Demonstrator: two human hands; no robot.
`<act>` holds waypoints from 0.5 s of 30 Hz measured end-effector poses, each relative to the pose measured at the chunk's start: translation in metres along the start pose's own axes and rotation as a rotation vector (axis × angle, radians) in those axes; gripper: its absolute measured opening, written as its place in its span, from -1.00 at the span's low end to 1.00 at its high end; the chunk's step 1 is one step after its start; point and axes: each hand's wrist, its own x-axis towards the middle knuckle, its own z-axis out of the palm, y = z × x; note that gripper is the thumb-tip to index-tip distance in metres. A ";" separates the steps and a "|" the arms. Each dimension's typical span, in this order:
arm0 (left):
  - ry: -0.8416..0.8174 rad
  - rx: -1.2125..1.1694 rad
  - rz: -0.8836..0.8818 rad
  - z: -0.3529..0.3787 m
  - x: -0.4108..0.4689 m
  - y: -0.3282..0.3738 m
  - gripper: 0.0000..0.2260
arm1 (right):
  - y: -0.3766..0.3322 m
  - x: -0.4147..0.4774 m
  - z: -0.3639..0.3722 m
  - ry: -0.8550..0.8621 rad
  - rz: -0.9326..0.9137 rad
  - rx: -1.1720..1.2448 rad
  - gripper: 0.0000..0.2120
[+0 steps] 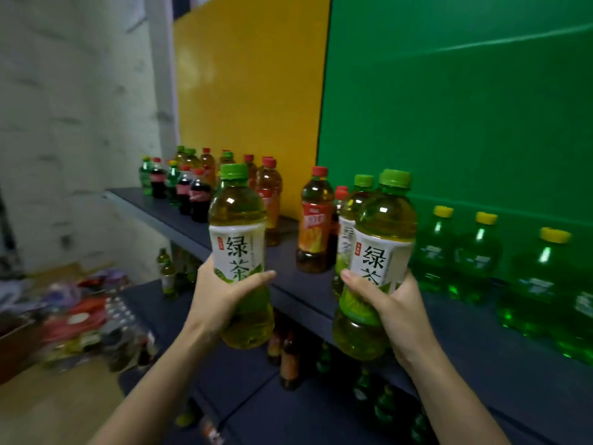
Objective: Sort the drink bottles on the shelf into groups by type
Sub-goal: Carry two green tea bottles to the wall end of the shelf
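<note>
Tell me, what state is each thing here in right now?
Left hand, gripping the left tea bottle.
Right hand, gripping the right tea bottle.
Left tea bottle, capped, upright, in the air.
Right tea bottle, capped, upright, in the air.
Red-capped bottle, closed, standing on the shelf.
Yellow-capped bottles, standing in a row.

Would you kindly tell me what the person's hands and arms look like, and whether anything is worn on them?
Nothing is worn. The left hand and right hand show no gloves, rings or wrist straps, and the left forearm and right forearm have no sleeves down to the picture's lower edge.
</note>
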 end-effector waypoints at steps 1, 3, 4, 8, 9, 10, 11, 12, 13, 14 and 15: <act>0.037 0.019 0.000 -0.021 0.002 0.000 -0.51 | 0.004 0.005 0.019 -0.030 0.011 0.004 -0.52; 0.093 0.051 -0.011 -0.063 0.007 -0.002 -0.51 | 0.014 0.015 0.055 -0.077 0.015 0.024 -0.63; 0.117 0.075 -0.015 -0.085 0.010 -0.003 -0.51 | 0.019 0.019 0.075 -0.097 0.015 0.032 -0.69; 0.163 0.164 -0.016 -0.166 0.025 -0.007 -0.46 | 0.040 0.037 0.156 -0.134 0.008 0.048 -0.79; 0.168 0.180 -0.012 -0.185 0.030 -0.009 -0.45 | 0.044 0.042 0.176 -0.142 0.008 0.057 -0.80; 0.171 0.196 -0.006 -0.203 0.034 -0.011 -0.45 | 0.049 0.046 0.196 -0.153 0.007 0.068 -0.81; 0.171 0.214 0.000 -0.221 0.039 -0.014 -0.45 | 0.054 0.050 0.214 -0.165 0.007 0.081 -0.81; 0.168 0.232 0.007 -0.238 0.043 -0.017 -0.45 | 0.058 0.054 0.232 -0.174 0.006 0.095 -0.79; 0.167 0.248 0.012 -0.254 0.049 -0.020 -0.45 | 0.063 0.059 0.250 -0.179 0.004 0.107 -0.73; 0.170 0.261 0.014 -0.269 0.054 -0.024 -0.45 | 0.067 0.064 0.266 -0.181 0.003 0.118 -0.65; 0.177 0.271 0.016 -0.282 0.061 -0.027 -0.46 | 0.070 0.070 0.281 -0.182 0.005 0.125 -0.57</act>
